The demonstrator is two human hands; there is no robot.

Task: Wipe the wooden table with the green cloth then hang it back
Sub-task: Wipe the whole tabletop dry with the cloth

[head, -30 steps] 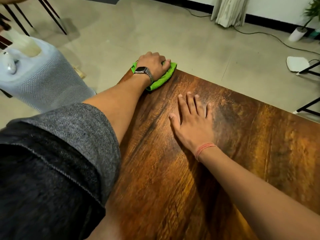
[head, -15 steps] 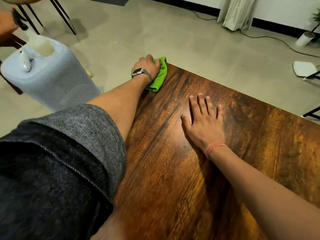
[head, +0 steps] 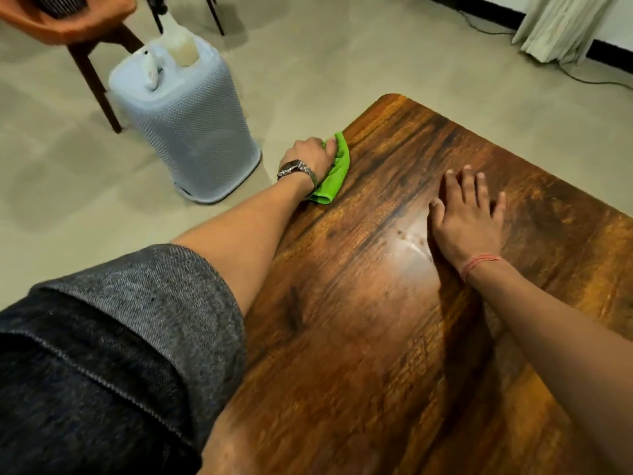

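Your left hand [head: 310,157] is on the green cloth [head: 334,173], fingers curled over it, pressing it against the counter [head: 359,320] at its left edge. The cloth is bunched under and just right of that hand, and part of it shows below your wrist by the watch [head: 296,169]. Whether the fingers wrap round the edge of the counter I can't tell.

Your right hand [head: 467,217] lies flat on the counter, fingers straight and slightly spread, holding nothing. It sits well right of the cloth hand and a bit nearer to you. A thin red band [head: 479,264] is on that wrist. A pale glare patch is on the wood just left of that hand.

Around you: left of the cloth hand, on the floor [head: 325,63], stands a pale perforated bin-like unit [head: 186,132], close to the counter edge but apart from it. On its top are a whitish small item and a cream cup-like piece; what's inside I can't tell. Beyond it, a chair [head: 68,18] with dark wooden legs. Far past your right hand, a curtain [head: 561,25] hangs to the floor and a cable [head: 596,80] runs along beside it. Nothing lies between your two hands on the wood.
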